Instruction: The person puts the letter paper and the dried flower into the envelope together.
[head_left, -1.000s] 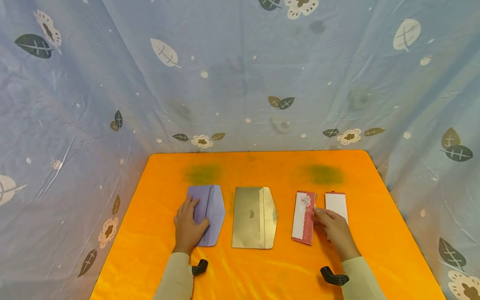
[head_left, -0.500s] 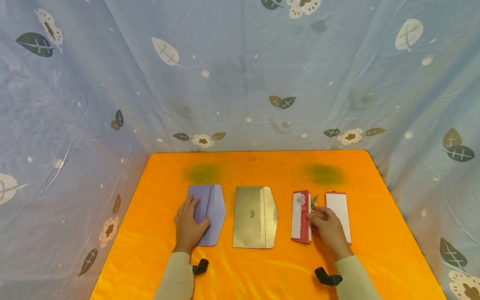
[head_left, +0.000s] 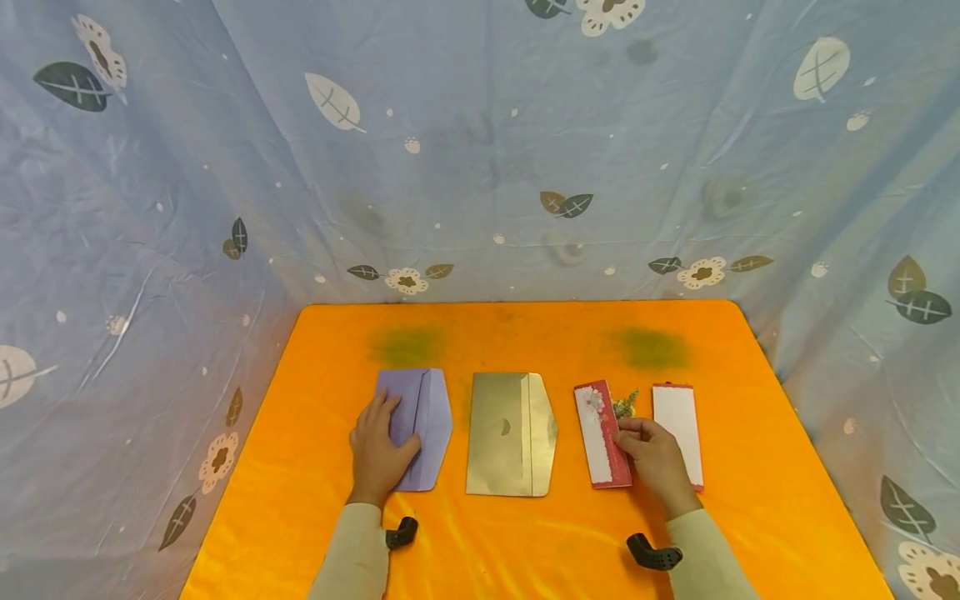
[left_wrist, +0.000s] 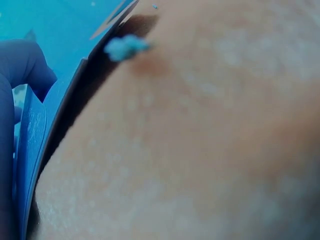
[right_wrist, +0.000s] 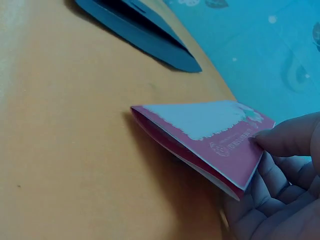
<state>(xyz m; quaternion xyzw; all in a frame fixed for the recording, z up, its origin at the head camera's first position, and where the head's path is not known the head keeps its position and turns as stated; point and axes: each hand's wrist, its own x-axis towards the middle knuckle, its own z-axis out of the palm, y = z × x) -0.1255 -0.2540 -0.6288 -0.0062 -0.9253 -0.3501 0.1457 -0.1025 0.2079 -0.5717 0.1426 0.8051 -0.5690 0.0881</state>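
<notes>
Left hand (head_left: 378, 450): we see it resting on the purple envelope (head_left: 437, 417), fingers and thumb spread wide; whether any fingertip reaches beneath the paper, we cannot tell
Right hand (head_left: 660, 462): we see thumb and fingers set narrow, pinching the red card (head_left: 602, 435) by its right side, thumb on the front, fingers behind
Red card: right half of the surface (head_left: 525, 550), between the gold envelope (head_left: 498, 458) and the white card (head_left: 677, 425); its far end slants a little towards the left edge, and the right wrist view shows us its fold slightly parted; whether it touches the surface, we cannot tell
Its front: white panel with a ragged border, pale flowers near the far end
Sprig (head_left: 626, 405): green and small, just beside the red card, near our right fingertips
White card: nearest the surface's right edge, red at both ends, partly behind the right hand
Purple envelope: nearest the left edge, flap unfolded towards the right edge
Gold envelope: middle of the surface, flap facing the same way
Sleeves (head_left: 352, 554): pale, with a black mount (head_left: 402, 533) at each of our wrists
Curtain (head_left: 480, 100): blue with leaves and flowers, rising beyond the far edge
</notes>
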